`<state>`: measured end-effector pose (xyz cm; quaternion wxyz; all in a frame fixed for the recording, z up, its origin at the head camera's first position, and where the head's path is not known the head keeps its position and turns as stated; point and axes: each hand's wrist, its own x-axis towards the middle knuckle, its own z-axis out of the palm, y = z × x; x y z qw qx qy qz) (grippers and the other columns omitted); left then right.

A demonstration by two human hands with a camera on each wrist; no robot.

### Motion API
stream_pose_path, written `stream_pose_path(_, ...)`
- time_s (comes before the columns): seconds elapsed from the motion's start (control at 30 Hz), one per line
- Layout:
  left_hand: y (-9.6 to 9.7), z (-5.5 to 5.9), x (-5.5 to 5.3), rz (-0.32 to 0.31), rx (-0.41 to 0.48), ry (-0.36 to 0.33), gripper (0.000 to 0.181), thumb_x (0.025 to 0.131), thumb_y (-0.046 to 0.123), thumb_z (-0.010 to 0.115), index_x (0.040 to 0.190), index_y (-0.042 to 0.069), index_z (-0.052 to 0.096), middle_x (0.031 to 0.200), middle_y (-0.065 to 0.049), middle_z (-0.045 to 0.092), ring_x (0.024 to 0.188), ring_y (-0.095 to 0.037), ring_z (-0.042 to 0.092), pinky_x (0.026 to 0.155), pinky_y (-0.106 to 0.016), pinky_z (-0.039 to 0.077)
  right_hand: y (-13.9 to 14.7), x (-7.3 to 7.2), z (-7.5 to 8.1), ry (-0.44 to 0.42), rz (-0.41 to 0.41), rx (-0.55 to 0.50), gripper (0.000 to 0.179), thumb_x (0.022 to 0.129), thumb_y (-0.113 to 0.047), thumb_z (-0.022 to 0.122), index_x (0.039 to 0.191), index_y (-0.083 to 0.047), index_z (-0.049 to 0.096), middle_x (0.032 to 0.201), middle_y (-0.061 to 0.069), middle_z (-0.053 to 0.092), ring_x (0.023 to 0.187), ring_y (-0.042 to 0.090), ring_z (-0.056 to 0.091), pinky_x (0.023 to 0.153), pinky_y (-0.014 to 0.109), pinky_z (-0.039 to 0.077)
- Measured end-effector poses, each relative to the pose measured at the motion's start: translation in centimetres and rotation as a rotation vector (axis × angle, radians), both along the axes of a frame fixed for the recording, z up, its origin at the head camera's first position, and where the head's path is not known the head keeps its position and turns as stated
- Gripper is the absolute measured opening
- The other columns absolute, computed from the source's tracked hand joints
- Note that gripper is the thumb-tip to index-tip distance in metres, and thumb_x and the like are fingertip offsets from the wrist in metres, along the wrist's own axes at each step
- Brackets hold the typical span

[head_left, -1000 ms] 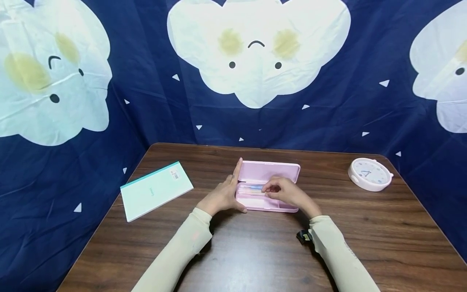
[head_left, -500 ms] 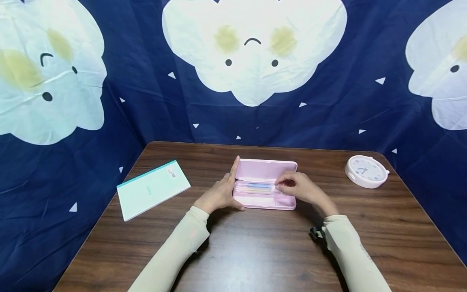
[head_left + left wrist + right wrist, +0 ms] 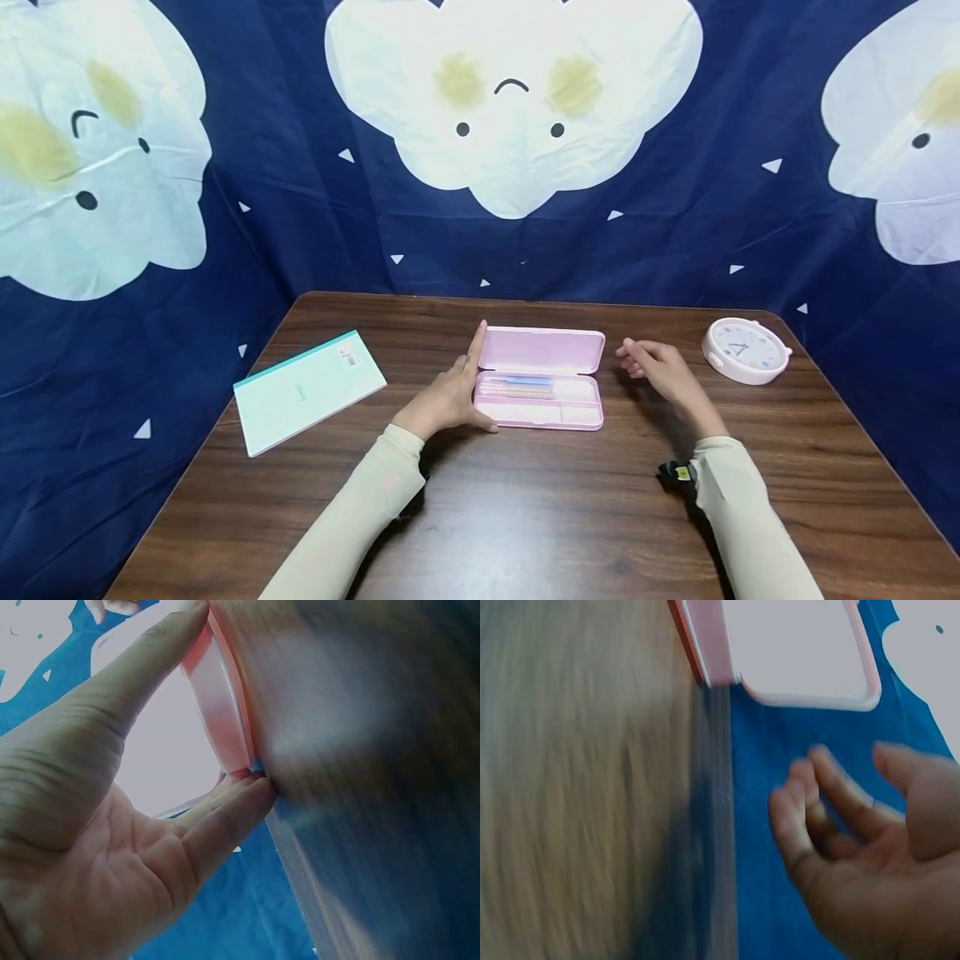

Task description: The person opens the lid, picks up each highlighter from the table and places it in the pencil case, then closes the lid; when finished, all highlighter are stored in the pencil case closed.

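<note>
A pink pencil case (image 3: 540, 417) lies on the table with its lid (image 3: 542, 350) raised. Several slim pens (image 3: 517, 387), some of them blue, lie in its rear compartment. At the case's left end is my left hand (image 3: 447, 396), thumb at the front corner and fingers stretched up along the lid; in the left wrist view the thumb and fingers (image 3: 225, 817) touch the case's end. To the right of the case my right hand (image 3: 667, 379) hangs over the table, fingers loosely bent. Nothing shows between its fingers (image 3: 791, 817) in the right wrist view.
A mint-green notebook (image 3: 309, 393) with a barcode sticker lies at the table's left. Near the far right corner is a round white clock (image 3: 747, 351). Behind the wooden table (image 3: 525, 517) hangs a dark blue cloth (image 3: 450, 233) with cloud faces.
My right hand has left the pens in the case, moving right until it is beside the case with nothing in it. The left hand has stayed at the case's left end.
</note>
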<state>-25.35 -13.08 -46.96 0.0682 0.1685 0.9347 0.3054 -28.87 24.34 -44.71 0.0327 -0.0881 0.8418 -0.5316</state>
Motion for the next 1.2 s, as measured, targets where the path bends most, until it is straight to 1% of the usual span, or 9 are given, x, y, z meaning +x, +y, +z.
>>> stream_pose_path(0.17, 0.2, 1.5, 0.9, -0.003, -0.013, -0.002, 0.168, 0.068, 0.035, 0.107, 0.169, 0.035, -0.028, 0.17, -0.038, 0.026, 0.142, -0.067, 0.043, 0.112, -0.074, 0.041, -2.2, -0.3, 0.2, -0.057, -0.053, -0.056, 0.063, 0.118, -0.039, 0.044, 0.131, 0.02, 0.062, 0.107, 0.027, 0.071, 0.092, 0.02, 0.069, 0.082, 0.024, 0.058)
stream_pose_path(0.37, 0.2, 1.6, 0.8, -0.013, -0.009, -0.003, 0.169, 0.068, 0.037, 0.107, 0.167, 0.04, -0.031, 0.167, -0.041, 0.029, 0.136, -0.07, 0.048, 0.109, -0.075, 0.044, -4.0, -0.4, 0.6, -0.094, -0.099, 0.006, 0.069, 0.115, -0.052, 0.047, 0.123, 0.014, 0.066, 0.1, 0.016, 0.068, 0.087, 0.018, 0.063, 0.083, 0.031, 0.058)
stream_pose_path(0.47, 0.0, 0.9, 0.3, -0.019, -0.001, 0.014, 0.171, 0.066, 0.043, 0.107, 0.166, 0.041, -0.031, 0.167, -0.042, 0.028, 0.135, -0.07, 0.047, 0.107, -0.076, 0.044, -4.1, -0.4, 0.7, -0.116, -0.103, 0.04, 0.072, 0.114, -0.055, 0.047, 0.122, 0.013, 0.067, 0.1, 0.018, 0.071, 0.085, 0.019, 0.064, 0.081, 0.032, 0.057)
stream_pose_path(0.57, -0.2, 0.1, -0.2, -0.029, 0.02, 0.037, 0.173, 0.063, 0.047, 0.107, 0.167, 0.04, -0.031, 0.168, -0.041, 0.025, 0.139, -0.069, 0.044, 0.109, -0.074, 0.044, -4.1, -0.4, 0.9, -0.148, -0.063, 0.06, 0.078, 0.114, -0.057, 0.042, 0.125, 0.016, 0.066, 0.101, 0.023, 0.075, 0.083, 0.02, 0.068, 0.079, 0.031, 0.058)
stream_pose_path(0.63, -0.2, 0.3, -0.1, -0.029, 0.043, 0.035, 0.174, 0.062, 0.044, 0.108, 0.167, 0.039, -0.03, 0.17, -0.039, 0.025, 0.14, -0.066, 0.045, 0.11, -0.072, 0.044, -3.9, -0.3, 0.9, -0.163, -0.03, 0.068, 0.08, 0.115, -0.057, 0.039, 0.127, 0.017, 0.065, 0.101, 0.026, 0.076, 0.082, 0.021, 0.07, 0.078, 0.031, 0.059)
stream_pose_path(0.73, -0.4, -1.0, -0.7, -0.054, 0.086, 0.073, 0.171, 0.063, 0.041, 0.109, 0.17, 0.034, -0.024, 0.172, -0.034, 0.025, 0.139, -0.061, 0.05, 0.109, -0.066, 0.048, -3.7, -0.1, 1.0, -0.17, 0.014, 0.06, 0.079, 0.117, -0.053, 0.035, 0.128, 0.02, 0.063, 0.1, 0.028, 0.077, 0.083, 0.023, 0.072, 0.078, 0.032, 0.061)
stream_pose_path(0.9, -0.8, -2.1, -1.2, -0.083, 0.149, 0.128, 0.163, 0.061, 0.036, 0.11, 0.171, 0.028, -0.01, 0.159, -0.032, 0.045, 0.13, -0.045, 0.062, 0.1, -0.057, 0.055, -3.3, 0.2, 0.6, -0.146, 0.058, 0.05, 0.073, 0.118, -0.047, 0.036, 0.128, 0.02, 0.064, 0.105, 0.031, 0.076, 0.088, 0.024, 0.074, 0.083, 0.036, 0.063)
stream_pose_path(1.03, -1.0, -1.2, -0.6, -0.102, 0.184, 0.132, 0.147, 0.064, 0.032, 0.109, 0.167, 0.024, 0.004, 0.136, -0.026, 0.056, 0.116, -0.034, 0.066, 0.095, -0.053, 0.056, -2.9, 0.3, 0.1, -0.101, 0.111, 0.04, 0.066, 0.119, -0.04, 0.038, 0.125, 0.02, 0.065, 0.111, 0.032, 0.075, 0.098, 0.03, 0.074, 0.088, 0.037, 0.063)
stream_pose_path(1.2, -0.4, 0.3, 0.3, -0.104, 0.168, 0.112, 0.129, 0.066, 0.02, 0.108, 0.158, 0.009, 0.017, 0.14, -0.026, 0.053, 0.118, -0.038, 0.062, 0.102, -0.057, 0.052, -1.9, 0.5, -0.6, -0.016, 0.194, 0.039, 0.055, 0.12, -0.028, 0.041, 0.124, 0.02, 0.067, 0.116, 0.032, 0.074, 0.108, 0.038, 0.072, 0.094, 0.035, 0.062)
